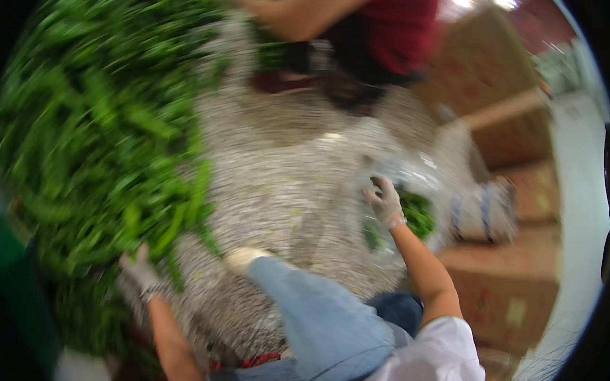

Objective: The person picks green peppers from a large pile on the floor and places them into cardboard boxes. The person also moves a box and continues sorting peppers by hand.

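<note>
A large heap of long green peppers (pixel 99 148) fills the left side, blurred by motion. My left hand (pixel 142 269), in a pale glove with a bracelet at the wrist, is at the heap's lower right edge, fingers spread against the peppers; whether it grips any is unclear. My right hand (pixel 384 200), gloved too, is over an open clear plastic bag (pixel 432 174) at the right, fingers apart and slightly curled. Inside the bag, green peppers (pixel 417 216) show beside that hand. A dark spot lies between its fingers, too blurred to identify.
A person in a red shirt (pixel 405 22) crouches at the top, one arm towards the heap. Cardboard boxes (pixel 503 284) line the right side. A wrapped bundle with blue bands (pixel 484 210) lies beside the bag. My light shoe (pixel 244 258) rests on the speckled floor (pixel 279 191).
</note>
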